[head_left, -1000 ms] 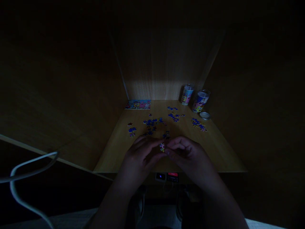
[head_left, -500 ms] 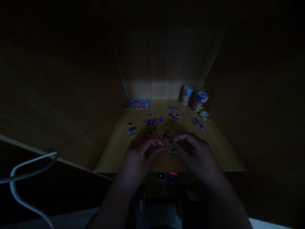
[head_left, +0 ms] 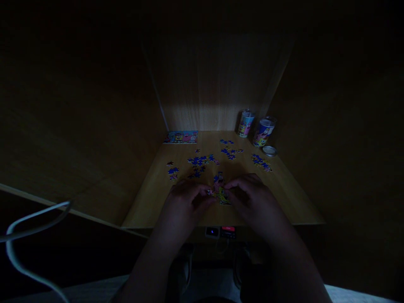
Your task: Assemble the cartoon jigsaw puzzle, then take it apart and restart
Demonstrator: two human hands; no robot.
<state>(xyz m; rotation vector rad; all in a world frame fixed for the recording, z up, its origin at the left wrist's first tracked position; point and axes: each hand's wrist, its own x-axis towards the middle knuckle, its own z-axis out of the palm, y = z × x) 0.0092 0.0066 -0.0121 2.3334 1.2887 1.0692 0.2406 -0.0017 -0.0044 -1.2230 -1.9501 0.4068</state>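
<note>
Your left hand and right hand stand narrow at nine and three o'clock of light, stiff yellow cardboard jigsaw pieces; I cannot tell if they hold. Please take the edges.

A single head-worn camera looks forward and steeply down from above and behind the person's fingers, which sit fairly close to it, low and central in the frame. Beyond the fingers, the wide view takes in a pale wooden desktop and, farther off, an upright light-wood back panel at the frame's upper middle. Below the fingers in the frame, a pair of dark shoes shows near the bottom edge, and a thin white cable curves well off to their left.
</note>
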